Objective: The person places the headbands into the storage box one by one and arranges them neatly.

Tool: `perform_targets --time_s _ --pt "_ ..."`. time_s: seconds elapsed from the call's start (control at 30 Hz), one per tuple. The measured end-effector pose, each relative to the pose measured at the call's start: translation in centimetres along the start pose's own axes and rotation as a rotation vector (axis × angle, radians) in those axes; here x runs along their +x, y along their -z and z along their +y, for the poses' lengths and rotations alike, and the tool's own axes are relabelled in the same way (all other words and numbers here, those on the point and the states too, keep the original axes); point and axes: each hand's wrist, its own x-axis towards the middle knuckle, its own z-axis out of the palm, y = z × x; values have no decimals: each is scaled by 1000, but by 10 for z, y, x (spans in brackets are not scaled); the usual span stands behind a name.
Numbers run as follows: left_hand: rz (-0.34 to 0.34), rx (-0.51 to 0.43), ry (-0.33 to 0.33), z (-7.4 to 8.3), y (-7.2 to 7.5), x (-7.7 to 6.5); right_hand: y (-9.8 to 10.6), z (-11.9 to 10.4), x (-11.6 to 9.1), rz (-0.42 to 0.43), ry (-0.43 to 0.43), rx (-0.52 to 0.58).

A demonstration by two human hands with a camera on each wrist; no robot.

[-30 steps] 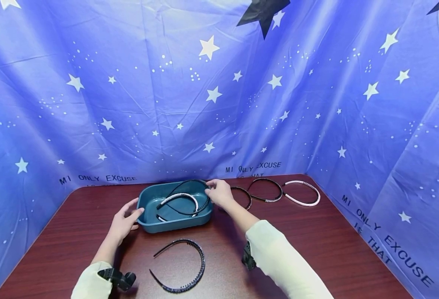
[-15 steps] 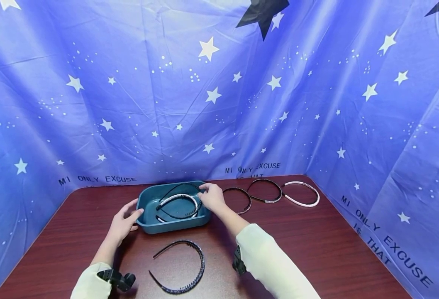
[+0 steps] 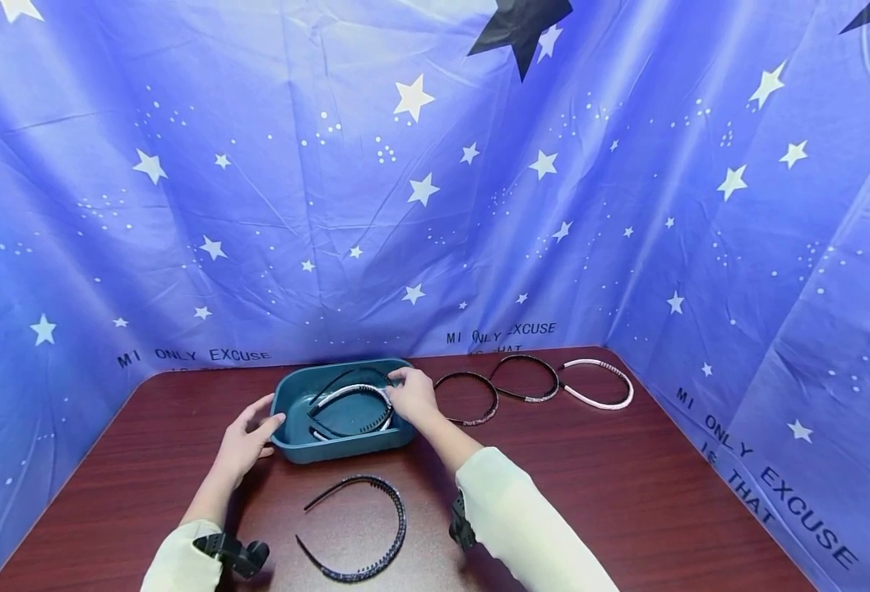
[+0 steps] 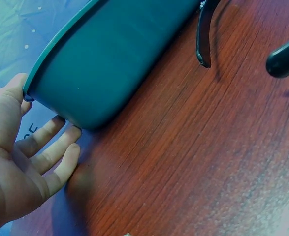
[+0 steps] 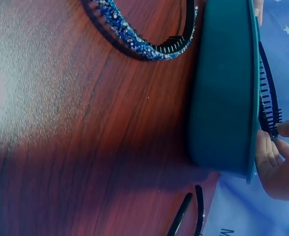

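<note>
A teal plastic basin (image 3: 346, 448) stands on the table; the left wrist view shows its outer wall (image 4: 95, 69). My left hand (image 3: 246, 436) grips its left end, thumb at the rim and other fingers along the outside. Over the basin's right end, my right hand (image 3: 414, 397) pinches a black toothed headband (image 5: 271, 76), seen past the rim in the right wrist view. That headband lies low inside the basin, overlapping a white headband (image 3: 364, 386). In front of the basin, a dark glittery headband (image 3: 403, 518) rests on the table, its ends pointing left.
Right of the basin lie a dark headband (image 3: 496, 399), a second black headband (image 3: 556, 380) with a glittery part, and a white headband (image 3: 631, 390), in a row along the back. A blue star-printed cloth (image 3: 361, 205) hangs behind the table (image 3: 590, 477).
My right hand has moved left and lowered the black headband further into the basin. The left hand stays at the basin's left end.
</note>
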Motion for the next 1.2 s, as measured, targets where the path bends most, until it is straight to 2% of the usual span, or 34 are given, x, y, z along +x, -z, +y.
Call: perform_targets --time_s 0.97,1.2 --pt "-10 9 12 0 1 1 -14 7 4 37 -18 -71" --pt "-14 7 9 0 1 1 -13 8 3 44 16 -83"
